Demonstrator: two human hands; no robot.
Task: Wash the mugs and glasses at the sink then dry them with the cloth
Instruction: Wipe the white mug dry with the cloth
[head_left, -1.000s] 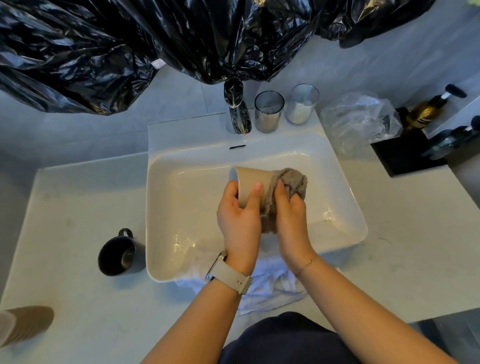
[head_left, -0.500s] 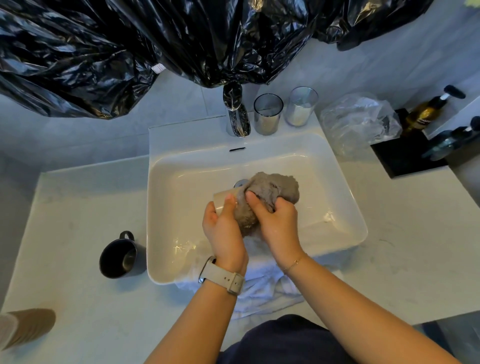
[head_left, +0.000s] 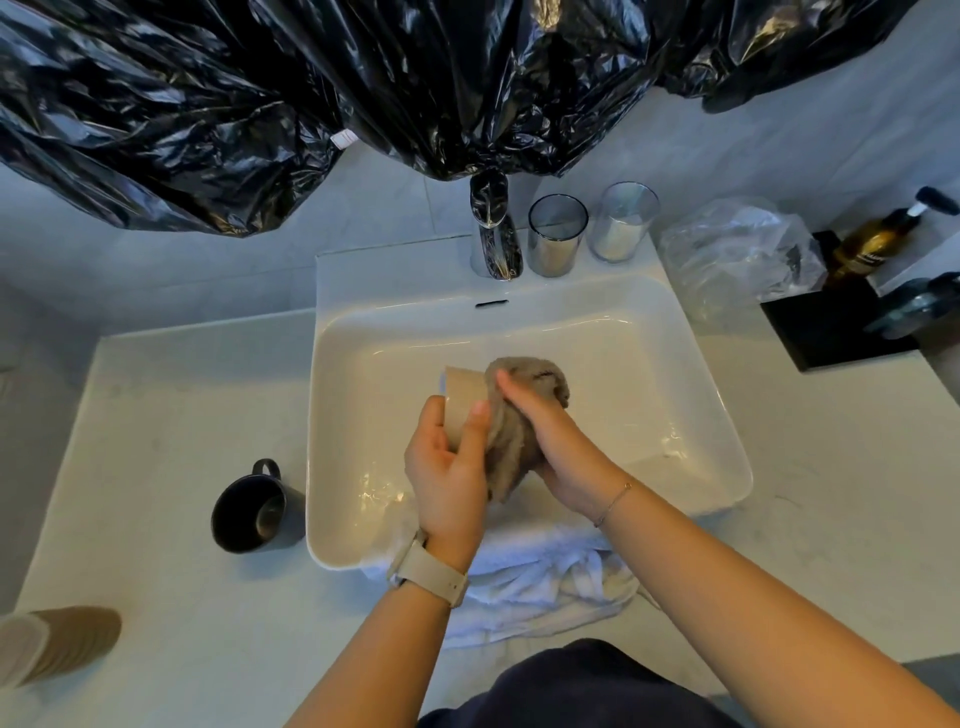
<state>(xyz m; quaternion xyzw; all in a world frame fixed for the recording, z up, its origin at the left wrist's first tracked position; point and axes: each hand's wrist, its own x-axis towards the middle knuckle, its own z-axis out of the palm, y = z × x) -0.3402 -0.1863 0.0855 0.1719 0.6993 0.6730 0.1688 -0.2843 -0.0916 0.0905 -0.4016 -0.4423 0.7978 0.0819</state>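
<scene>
Your left hand (head_left: 451, 467) grips the beige mug (head_left: 464, 400) over the sink (head_left: 691, 364), thumb and fingers curled round its wall; mug lies tilted, just beyond your palm; your right hand (head_left: 550, 431) clutches the grey cloth (head_left: 524, 415), pressed against the mug's right side; dark mug (head_left: 249, 509) stands on the desk (head_left: 156, 415) left of the sink; two glasses (head_left: 557, 241) sit beside the tap (head_left: 491, 228).

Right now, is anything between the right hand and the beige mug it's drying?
Yes. The grey-brown cloth lies bunched between the right hand and the beige mug over the sink. The left hand grips the mug directly.
</scene>
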